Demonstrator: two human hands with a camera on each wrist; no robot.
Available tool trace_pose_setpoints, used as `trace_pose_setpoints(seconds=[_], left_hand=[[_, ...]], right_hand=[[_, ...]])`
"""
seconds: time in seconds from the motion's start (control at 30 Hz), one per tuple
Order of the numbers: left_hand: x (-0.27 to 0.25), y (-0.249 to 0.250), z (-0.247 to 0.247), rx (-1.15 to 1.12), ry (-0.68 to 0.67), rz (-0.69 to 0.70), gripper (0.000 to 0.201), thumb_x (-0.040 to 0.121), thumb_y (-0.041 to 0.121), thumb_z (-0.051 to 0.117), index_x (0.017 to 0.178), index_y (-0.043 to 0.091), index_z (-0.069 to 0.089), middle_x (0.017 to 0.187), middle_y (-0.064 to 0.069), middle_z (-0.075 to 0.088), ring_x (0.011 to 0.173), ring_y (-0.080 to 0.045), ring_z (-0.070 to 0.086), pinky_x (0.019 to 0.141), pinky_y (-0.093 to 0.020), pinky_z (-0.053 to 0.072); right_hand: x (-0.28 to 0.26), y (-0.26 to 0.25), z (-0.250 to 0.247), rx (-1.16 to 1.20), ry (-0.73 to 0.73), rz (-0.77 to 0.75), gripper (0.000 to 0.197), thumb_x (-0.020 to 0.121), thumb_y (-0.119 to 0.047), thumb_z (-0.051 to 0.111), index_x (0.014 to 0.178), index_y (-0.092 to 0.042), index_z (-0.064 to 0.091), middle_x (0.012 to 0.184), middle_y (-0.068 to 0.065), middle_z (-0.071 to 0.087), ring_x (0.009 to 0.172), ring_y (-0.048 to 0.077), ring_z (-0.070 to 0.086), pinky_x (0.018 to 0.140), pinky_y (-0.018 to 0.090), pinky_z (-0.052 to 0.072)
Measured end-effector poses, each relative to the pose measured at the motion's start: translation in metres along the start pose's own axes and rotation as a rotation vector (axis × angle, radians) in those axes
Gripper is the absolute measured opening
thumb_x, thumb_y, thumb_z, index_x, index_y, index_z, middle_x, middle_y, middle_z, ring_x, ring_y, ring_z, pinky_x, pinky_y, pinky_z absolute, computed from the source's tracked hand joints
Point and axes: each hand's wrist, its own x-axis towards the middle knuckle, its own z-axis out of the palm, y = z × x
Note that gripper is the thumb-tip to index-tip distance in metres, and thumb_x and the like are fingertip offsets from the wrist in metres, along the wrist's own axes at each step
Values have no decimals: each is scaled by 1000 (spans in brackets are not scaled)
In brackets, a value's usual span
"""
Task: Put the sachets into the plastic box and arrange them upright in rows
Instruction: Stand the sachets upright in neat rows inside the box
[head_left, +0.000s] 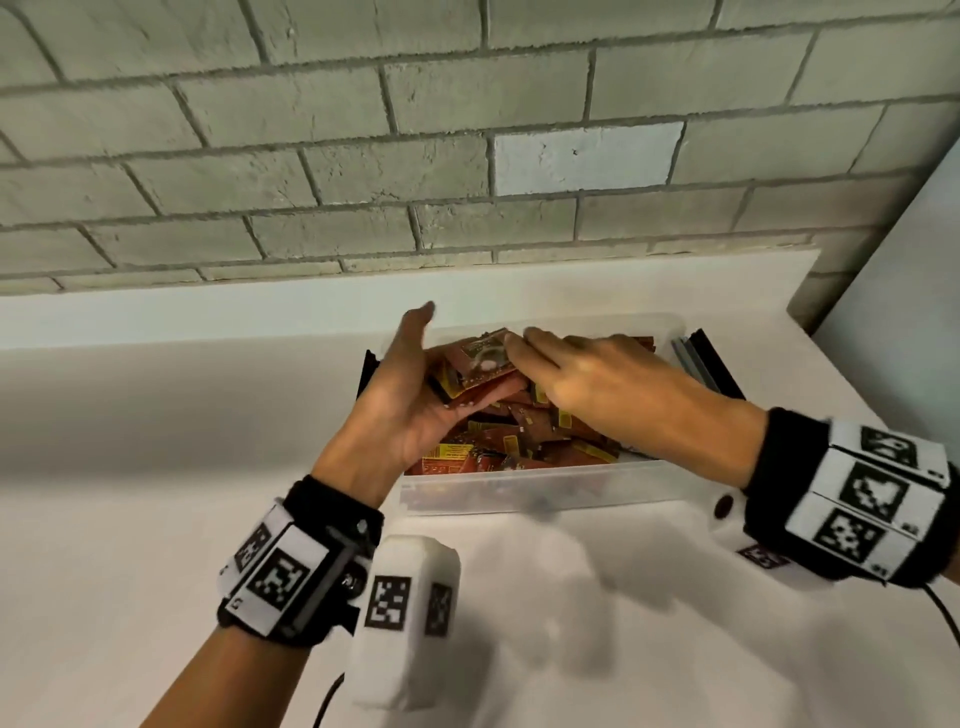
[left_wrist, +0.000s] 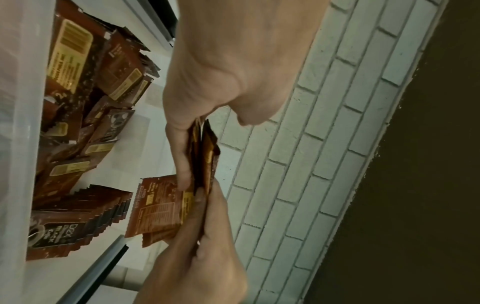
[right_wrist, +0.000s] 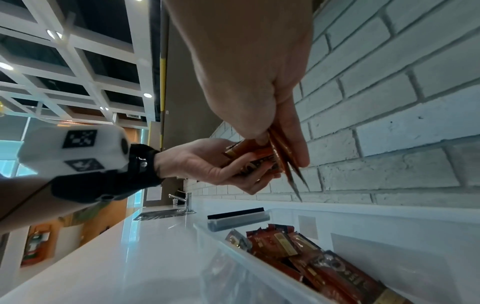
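A clear plastic box (head_left: 519, 491) stands on the white counter. Several brown and red sachets (head_left: 524, 441) lie loose in it. An upright row of sachets (left_wrist: 85, 216) fills one end. Above the box my left hand (head_left: 457, 364) lies palm up, its fingers curled round a small stack of sachets (head_left: 483, 358). My right hand (head_left: 524, 348) reaches in from the right and pinches a few sachets (right_wrist: 285, 164) at that stack. The right wrist view shows them edge-on between thumb and fingers. In the left wrist view my left hand's fingers (left_wrist: 182, 156) press a thin stack (left_wrist: 206, 152).
A grey brick wall (head_left: 467, 156) runs close behind the box. Black and grey pieces (head_left: 701, 358) stick out behind the box at both ends. A white panel (head_left: 909, 312) closes the right side. A sink with a tap (right_wrist: 179, 207) lies further left along the counter (head_left: 156, 415).
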Motion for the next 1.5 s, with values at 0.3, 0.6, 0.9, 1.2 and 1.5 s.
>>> trace_pose_setpoints(seconds=[0.3, 0.6, 0.9, 1.2, 1.5], left_hand=[[-6, -12, -14, 399, 194, 294, 40, 84, -2, 65, 121, 10, 60, 105, -9, 71, 91, -22, 72, 81, -38, 59], [1, -21, 22, 169, 9, 306, 60, 85, -2, 62, 137, 20, 41, 119, -17, 60, 105, -33, 65, 87, -52, 53], [5, -14, 29, 93, -12, 118, 36, 90, 20, 61, 115, -5, 54, 109, -27, 66, 91, -38, 70, 75, -54, 57], [6, 9, -22, 212, 223, 341, 28, 82, -4, 63, 108, 7, 59, 101, -11, 73, 90, -27, 72, 73, -41, 59], [18, 11, -85, 297, 354, 557, 42, 84, 5, 66, 124, 9, 54, 110, -9, 70, 99, -25, 69, 75, -38, 59]], right_hand=[[-29, 37, 0, 777, 302, 544, 33, 95, -20, 52, 127, -15, 56, 113, 2, 65, 80, -2, 59, 71, 2, 45], [8, 48, -4, 993, 464, 640, 12, 94, -14, 56, 103, -10, 62, 98, -4, 64, 95, 6, 60, 64, 12, 53], [20, 37, 9, 940, 424, 563, 13, 94, -12, 56, 104, -5, 61, 97, 10, 71, 82, 12, 65, 63, 13, 51], [39, 49, 39, 1114, -468, 777, 33, 97, -6, 43, 130, -2, 46, 130, 16, 52, 115, 30, 56, 96, 36, 49], [77, 38, 82, 1014, -1020, 661, 37, 98, -3, 38, 134, 2, 42, 137, 21, 44, 114, 40, 51, 71, 38, 51]])
